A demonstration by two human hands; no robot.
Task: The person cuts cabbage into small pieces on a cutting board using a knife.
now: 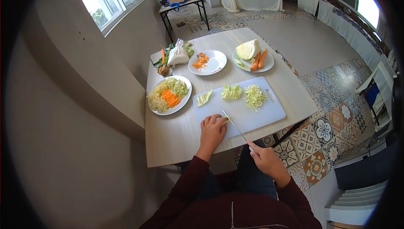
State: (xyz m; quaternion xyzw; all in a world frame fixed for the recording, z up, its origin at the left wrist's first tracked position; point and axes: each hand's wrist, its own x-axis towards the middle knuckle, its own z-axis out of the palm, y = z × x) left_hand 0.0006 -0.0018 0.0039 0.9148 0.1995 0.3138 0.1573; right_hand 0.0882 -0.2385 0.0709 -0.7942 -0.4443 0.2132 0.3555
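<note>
My right hand (265, 160) is closed around the handle of a kitchen knife (236, 129), its blade pointing away over the near side of a white cutting board (269, 113). My left hand (213, 132) presses down on the board with bent fingers, right beside the blade. A small bit of pale green cabbage (227, 120) shows at its fingertips, mostly hidden. Farther up the board lie a flat cabbage leaf piece (204, 98), a stack of cabbage leaves (232, 92) and a heap of chopped cabbage (254, 97).
Left of the board stands a plate (185, 98) of shredded vegetables. Behind are a plate (219, 63) with carrot scraps, a plate (269, 65) holding a cabbage chunk (248, 50) and carrots (262, 59), and a white plastic bag (178, 55) among greens. A wall borders the table's left.
</note>
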